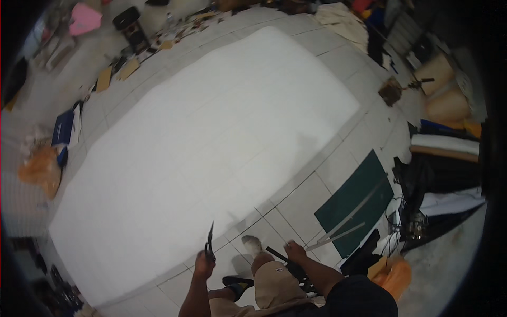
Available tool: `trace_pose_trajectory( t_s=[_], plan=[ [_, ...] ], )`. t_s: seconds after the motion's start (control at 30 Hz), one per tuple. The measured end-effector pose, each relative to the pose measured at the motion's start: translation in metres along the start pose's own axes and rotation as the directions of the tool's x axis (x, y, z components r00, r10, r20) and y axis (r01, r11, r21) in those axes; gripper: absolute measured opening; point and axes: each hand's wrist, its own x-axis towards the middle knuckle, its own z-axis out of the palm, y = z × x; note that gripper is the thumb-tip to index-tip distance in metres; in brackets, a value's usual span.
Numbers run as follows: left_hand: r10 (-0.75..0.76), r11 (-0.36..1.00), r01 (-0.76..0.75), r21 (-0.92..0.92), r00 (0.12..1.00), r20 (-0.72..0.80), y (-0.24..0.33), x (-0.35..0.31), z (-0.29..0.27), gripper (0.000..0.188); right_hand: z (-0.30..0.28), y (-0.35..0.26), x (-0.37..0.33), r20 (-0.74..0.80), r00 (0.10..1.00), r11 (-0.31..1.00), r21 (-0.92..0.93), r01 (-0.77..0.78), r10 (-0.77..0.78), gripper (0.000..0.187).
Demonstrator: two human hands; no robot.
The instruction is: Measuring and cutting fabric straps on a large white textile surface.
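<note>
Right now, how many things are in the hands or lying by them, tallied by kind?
Scissors, in left hand: 1
Black strip, at right hand: 1
Long metal rulers: 2
Green cutting mat: 1
White sheet: 1
Total: 6

floor [338, 164]: pale square tiles, lit evenly | upper left: cardboard scraps [113, 74], black stool [132, 26] | right edge: fabric rolls [446, 145] | lower right: dark green cutting mat [356, 201]

A pale tiled floor [296, 201] carries 1 large white sheet [211, 137] mid-frame, a dark green mat [355, 201] lower right, and cardboard scraps [121, 68] upper left.
</note>
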Motion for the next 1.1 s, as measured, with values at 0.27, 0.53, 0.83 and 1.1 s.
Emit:
trace_pose_trajectory(
  t_s=[0.27,0.53,0.83,1.1],
  plan=[
    [0.001,0.693,0.379,-0.614,0.85,0.526,0.13,-0.045,-0.035,0.028,-0.024,0.175,-0.193,0.178,0.983,0.924,-0.365,0.11,-0.046,0.024],
    [-0.171,0.906,0.323,-0.272,0.869,0.464,0.196,-0.056,-0.067,0.042,-0.003,0.147,-0.28,-0.246,0.946,0.969,0.181,-0.169,0.211,0.042],
    [-0.141,0.976,0.186,-0.113,0.936,0.323,0.267,-0.044,-0.051,0.025,-0.001,0.157,-0.264,-0.204,0.836,0.783,0.513,-0.352,0.51,0.036],
    [-0.397,0.901,0.395,-0.179,0.917,0.025,0.337,-0.028,0.022,0.018,-0.036,0.283,-0.258,-0.52,0.815,0.965,0.175,-0.194,0.258,0.016]
  ],
)
